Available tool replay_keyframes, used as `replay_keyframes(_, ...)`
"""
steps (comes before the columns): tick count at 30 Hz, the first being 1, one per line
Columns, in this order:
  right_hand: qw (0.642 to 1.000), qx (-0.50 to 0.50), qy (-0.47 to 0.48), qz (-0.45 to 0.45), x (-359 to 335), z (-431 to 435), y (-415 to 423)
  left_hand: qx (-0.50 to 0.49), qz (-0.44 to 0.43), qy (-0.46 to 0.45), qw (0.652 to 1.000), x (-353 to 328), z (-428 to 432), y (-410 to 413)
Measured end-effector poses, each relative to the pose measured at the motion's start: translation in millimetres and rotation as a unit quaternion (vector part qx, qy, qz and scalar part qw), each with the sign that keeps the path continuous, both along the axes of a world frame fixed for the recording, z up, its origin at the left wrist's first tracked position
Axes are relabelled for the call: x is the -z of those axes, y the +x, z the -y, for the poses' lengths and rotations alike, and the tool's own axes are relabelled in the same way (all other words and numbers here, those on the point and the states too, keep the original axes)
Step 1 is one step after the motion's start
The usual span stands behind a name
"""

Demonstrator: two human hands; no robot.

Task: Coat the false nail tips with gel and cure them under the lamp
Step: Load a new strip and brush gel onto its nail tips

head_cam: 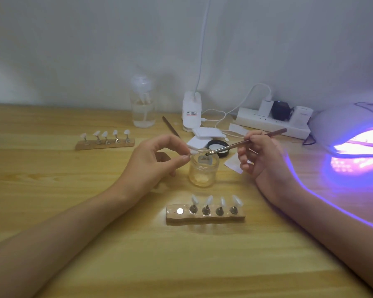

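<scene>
My left hand (157, 160) pinches a white false nail tip (192, 152) between thumb and forefinger, just left of an open glass gel jar (203, 167). My right hand (260, 153) holds a thin brown brush (246, 141) whose tip dips into the jar's mouth. In front of the jar a wooden holder block (205, 214) carries several nail tips on metal stands, with its leftmost magnet bare. A second holder (105, 141) with several tips lies at the back left. The curing lamp (353, 130) glows purple at the right.
Behind the jar lie its black lid (218, 145), white wipe pads (205, 134) and a spare brush (170, 126). Further back stand a clear pump bottle (143, 106), a white clip lamp base (191, 111) and a power strip (271, 121) with cables.
</scene>
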State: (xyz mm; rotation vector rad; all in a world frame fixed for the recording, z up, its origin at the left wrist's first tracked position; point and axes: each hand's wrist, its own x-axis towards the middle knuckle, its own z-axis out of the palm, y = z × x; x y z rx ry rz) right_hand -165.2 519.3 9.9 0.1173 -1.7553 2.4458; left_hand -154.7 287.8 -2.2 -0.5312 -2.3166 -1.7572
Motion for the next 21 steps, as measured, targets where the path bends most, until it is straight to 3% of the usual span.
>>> replay_keyframes(21,0.999,-0.018,0.009,-0.038,8.7,5.1,0.6,0.025,-0.044,-0.012,0.999,-0.9,-0.4,3.3)
